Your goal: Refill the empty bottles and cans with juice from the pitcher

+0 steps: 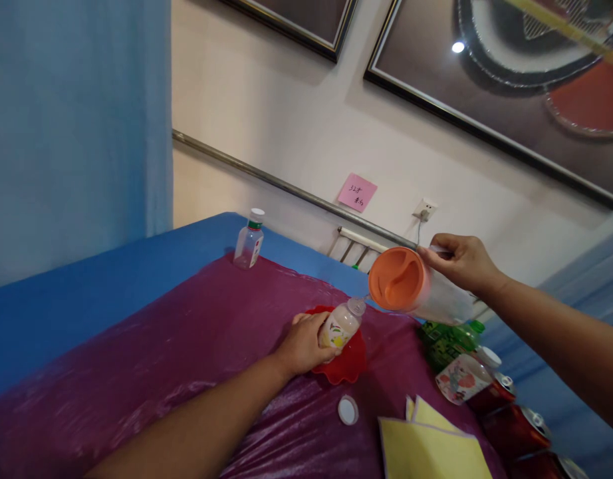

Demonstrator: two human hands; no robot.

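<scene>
My left hand (306,342) is wrapped round a small clear bottle (342,322) with a lemon-print label and an uncapped mouth. The bottle tilts to the right over a red scalloped bowl (354,362), which it partly hides. My right hand (463,263) grips the handle of a translucent pitcher (439,296). Its orange lid (396,278) faces me, and the pitcher is tipped with the lid's lower edge close to the bottle's mouth. Whether liquid runs between them I cannot tell. A white cap (348,410) lies on the purple sheet below the bowl.
Purple plastic (187,352) covers part of a blue bed (62,273). A capped clear bottle (248,241) stands at the back. To the right are yellow cloths (433,449), a green bottle (446,342), a printed jar (461,379) and several red cans (518,429). A metal rail (266,176) crosses the wall.
</scene>
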